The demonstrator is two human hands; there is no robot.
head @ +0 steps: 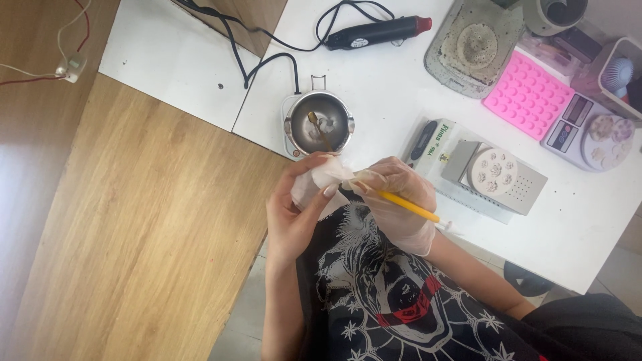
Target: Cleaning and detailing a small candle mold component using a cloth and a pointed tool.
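Observation:
My left hand (294, 214), bare, holds a crumpled white tissue (319, 179) in front of my chest. My right hand (400, 204), in a thin clear glove, grips a yellow-handled tool (408, 208) like a pen, with its tip pushed into the tissue. Both hands meet just below a small metal pot (319, 122) on a white base, which has a stick standing in it.
On the white table (374, 80) lie a black heat gun (378, 32) with its cord, a pink silicone mould (527, 95), a grey box topped by a white round mould (493, 172), a small scale (588, 130) and a round dish (476, 44). A wooden surface (147, 220) lies left.

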